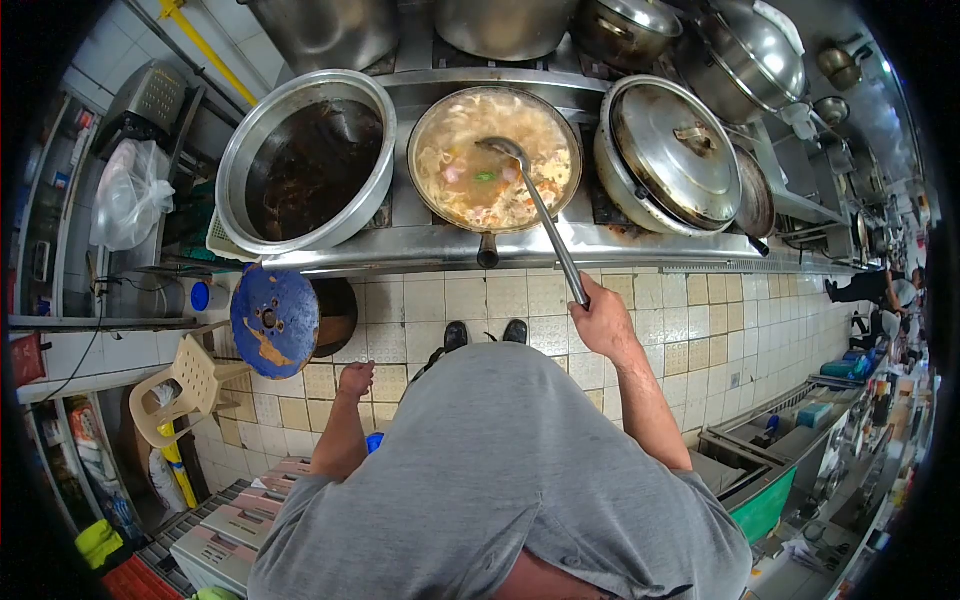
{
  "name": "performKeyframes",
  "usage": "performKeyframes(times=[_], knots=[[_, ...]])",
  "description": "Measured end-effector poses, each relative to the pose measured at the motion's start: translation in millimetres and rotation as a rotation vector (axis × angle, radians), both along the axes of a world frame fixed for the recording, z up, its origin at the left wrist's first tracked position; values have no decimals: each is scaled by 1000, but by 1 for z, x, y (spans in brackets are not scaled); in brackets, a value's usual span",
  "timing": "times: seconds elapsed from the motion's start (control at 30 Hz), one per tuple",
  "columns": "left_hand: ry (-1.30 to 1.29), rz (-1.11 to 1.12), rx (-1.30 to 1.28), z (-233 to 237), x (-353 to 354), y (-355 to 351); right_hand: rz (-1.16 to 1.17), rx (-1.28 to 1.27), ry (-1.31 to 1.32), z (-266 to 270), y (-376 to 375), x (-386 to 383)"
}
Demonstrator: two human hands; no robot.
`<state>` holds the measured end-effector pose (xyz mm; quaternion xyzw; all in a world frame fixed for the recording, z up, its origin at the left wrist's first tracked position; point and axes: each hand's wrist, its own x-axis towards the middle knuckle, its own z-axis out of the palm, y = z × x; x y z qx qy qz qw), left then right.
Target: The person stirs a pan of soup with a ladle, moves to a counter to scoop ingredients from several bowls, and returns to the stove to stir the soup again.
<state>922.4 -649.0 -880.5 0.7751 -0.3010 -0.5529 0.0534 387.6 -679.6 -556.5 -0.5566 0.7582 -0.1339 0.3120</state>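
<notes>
My right hand (606,318) is wrapped round the handle of a long metal ladle (545,215). The ladle's bowl rests in a pan of soup (480,150), a cloudy broth with pale, pink and orange bits and a piece of green in the middle. The pan (487,246) sits on the stove with its dark handle pointing toward me. Down at my left side, away from the stove, hangs my left hand (357,380), its fingers curled in with nothing visible in them. It is nearest to a round blue stool top with worn paint (270,330).
Left of the pan stands a large pot of dark liquid (225,170); right of it, a lidded pot (690,150). Big steel pots (505,25) line the back. A beige plastic chair (195,385) is at the left. Other people (890,290) are far right.
</notes>
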Motion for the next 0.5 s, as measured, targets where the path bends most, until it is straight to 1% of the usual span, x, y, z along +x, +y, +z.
performKeyframes(times=[0.33,0.5], knots=[[-12,-11,-18,12,-4,-5,13,21,26,2,-3,-1],[-19,-8,-27,6,-2,-5,8,42,24,7,-5,0]])
